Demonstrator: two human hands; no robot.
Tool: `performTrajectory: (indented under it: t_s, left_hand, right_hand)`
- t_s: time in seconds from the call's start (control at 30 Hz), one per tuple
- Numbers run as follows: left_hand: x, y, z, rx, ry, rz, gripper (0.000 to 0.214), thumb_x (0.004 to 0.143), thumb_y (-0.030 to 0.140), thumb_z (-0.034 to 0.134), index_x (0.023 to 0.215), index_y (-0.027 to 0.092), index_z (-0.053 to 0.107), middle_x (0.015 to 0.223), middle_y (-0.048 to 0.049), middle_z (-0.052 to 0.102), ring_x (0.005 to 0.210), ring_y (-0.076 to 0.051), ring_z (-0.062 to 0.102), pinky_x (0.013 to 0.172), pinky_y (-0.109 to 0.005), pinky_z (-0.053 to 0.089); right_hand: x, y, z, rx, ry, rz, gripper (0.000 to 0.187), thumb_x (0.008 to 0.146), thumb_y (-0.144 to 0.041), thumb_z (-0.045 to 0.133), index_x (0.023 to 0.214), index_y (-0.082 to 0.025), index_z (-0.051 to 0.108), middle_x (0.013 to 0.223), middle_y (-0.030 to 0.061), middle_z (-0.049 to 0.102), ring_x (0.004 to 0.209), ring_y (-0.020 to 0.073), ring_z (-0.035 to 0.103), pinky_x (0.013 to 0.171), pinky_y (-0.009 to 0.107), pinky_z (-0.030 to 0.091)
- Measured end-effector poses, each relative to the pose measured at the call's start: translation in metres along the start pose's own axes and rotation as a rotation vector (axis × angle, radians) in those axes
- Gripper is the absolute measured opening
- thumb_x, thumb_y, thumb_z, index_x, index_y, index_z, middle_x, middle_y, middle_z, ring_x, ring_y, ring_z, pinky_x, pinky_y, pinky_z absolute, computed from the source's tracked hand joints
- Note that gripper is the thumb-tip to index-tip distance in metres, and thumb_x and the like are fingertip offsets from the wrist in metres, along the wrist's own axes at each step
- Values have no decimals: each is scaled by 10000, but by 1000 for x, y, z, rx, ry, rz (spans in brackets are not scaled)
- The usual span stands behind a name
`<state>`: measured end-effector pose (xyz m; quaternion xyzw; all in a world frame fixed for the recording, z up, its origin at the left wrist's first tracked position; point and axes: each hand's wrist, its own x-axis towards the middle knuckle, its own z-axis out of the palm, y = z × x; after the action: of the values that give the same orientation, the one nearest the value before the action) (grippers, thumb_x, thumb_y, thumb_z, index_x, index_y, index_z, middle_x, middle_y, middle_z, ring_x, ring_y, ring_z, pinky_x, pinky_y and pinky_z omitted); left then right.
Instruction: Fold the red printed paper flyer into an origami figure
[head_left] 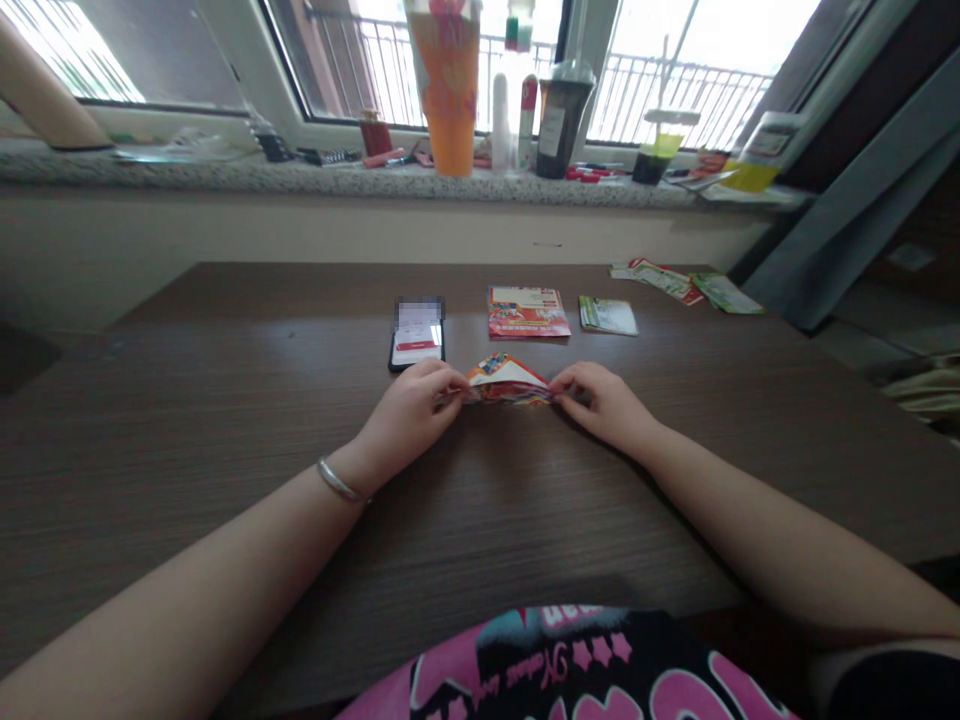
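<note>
A folded piece of colourful printed paper (pixel 508 380), red, orange and white, is held up a little over the brown table between both hands. My left hand (pixel 416 405), with a silver bangle on its wrist, pinches the paper's left end. At the right end, the thumb and fingers of my right hand (pixel 604 400) are closed on the same paper. The paper's white inner side shows below a pointed upper flap. Just beyond my left hand lies a phone (pixel 418 335) with a lit screen. Behind the folded paper is a flat red printed sheet or stack (pixel 528 313).
A small green and white stack of paper (pixel 607 316) lies right of the red sheets. More printed leaflets (pixel 664 280) are at the table's (pixel 225 400) far right corner. On the windowsill (pixel 337 180) stand an orange cup (pixel 450 95), a dark drink cup (pixel 562 120) and several bottles.
</note>
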<state>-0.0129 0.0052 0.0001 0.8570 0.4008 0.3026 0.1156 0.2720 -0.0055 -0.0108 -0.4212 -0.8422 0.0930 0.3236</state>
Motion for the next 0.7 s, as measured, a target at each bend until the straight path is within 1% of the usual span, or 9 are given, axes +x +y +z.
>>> performTrajectory:
  t_s: [0.07, 0.13, 0.23, 0.3, 0.43, 0.53, 0.7]
  left_hand:
    - [0, -2, 1, 31, -8, 77, 164, 856, 143, 501, 924, 167, 649, 956, -67, 614, 881, -176, 564, 807, -316, 472]
    - [-1, -3, 3, 59, -40, 160, 202, 845, 105, 492, 955, 168, 649, 1000, -78, 617, 913, -180, 568, 830, -326, 479]
    - [-2, -2, 5, 78, -131, 270, 249, 858, 80, 463, 988, 186, 648, 1044, -73, 624, 956, -184, 571, 857, -334, 488]
    - [-4, 0, 5, 93, -185, 312, 281, 872, 71, 436, 1015, 197, 643, 1066, -64, 628, 983, -187, 572, 880, -342, 489]
    - [-4, 4, 5, 121, -253, 330, 270, 886, 92, 440, 1019, 207, 645, 1105, -53, 634, 1017, -189, 584, 936, -364, 474]
    - [-4, 6, 5, 124, -305, 331, 260, 884, 112, 449, 1011, 214, 652, 1123, -51, 638, 1018, -189, 597, 933, -370, 477]
    - [-3, 12, 1, 117, -335, 335, 301, 815, 90, 484, 1048, 200, 638, 1187, -66, 627, 1082, -212, 581, 963, -386, 460]
  right_hand:
    - [0, 0, -1, 8, -7, -77, 80, 838, -141, 577, 863, -195, 631, 860, 43, 671, 834, 175, 597, 787, 328, 474]
    - [0, -1, -1, 20, -43, -146, 77, 851, -153, 575, 863, -202, 633, 879, 42, 686, 858, 177, 608, 816, 340, 480]
    - [1, -3, -2, 19, -114, -224, 70, 863, -175, 576, 874, -207, 638, 943, 44, 700, 897, 174, 620, 848, 348, 485]
    - [1, -6, -3, -18, -146, -253, 70, 869, -195, 577, 888, -206, 644, 969, 49, 703, 913, 176, 624, 852, 352, 489]
    - [2, -11, -4, -109, -188, -309, 90, 888, -238, 574, 907, -207, 656, 972, 49, 709, 904, 180, 627, 842, 354, 498]
    - [3, -14, -3, -136, -218, -356, 112, 906, -239, 549, 907, -205, 656, 985, 51, 708, 921, 179, 622, 851, 348, 501]
    - [2, -18, 0, -180, -265, -371, 138, 919, -215, 506, 922, -192, 642, 998, 71, 700, 957, 185, 613, 863, 345, 502]
